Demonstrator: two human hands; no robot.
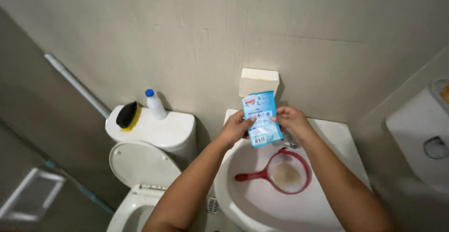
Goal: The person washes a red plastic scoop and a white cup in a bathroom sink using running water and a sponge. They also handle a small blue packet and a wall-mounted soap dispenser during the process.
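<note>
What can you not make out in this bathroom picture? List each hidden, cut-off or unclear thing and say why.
Head view only:
- Tap: mostly hidden behind the right hand and the blue packet.
- Packet contents: sealed, cannot tell.
- Toilet bowl: cut off by the bottom edge.
- White fixture at right: cut off by the right edge, kind unclear.
- Red strainer in the sink: what lies in its mesh is too blurred.
- Left hand fingertips: behind the packet.

A plain beige wall (196,35) faces me, dull under soft, even light, with a cream box (258,81) fixed to it. To my left a white toilet (149,141) stands open-lidded, a grey pipe (75,83) slanting down behind its tank.
</note>
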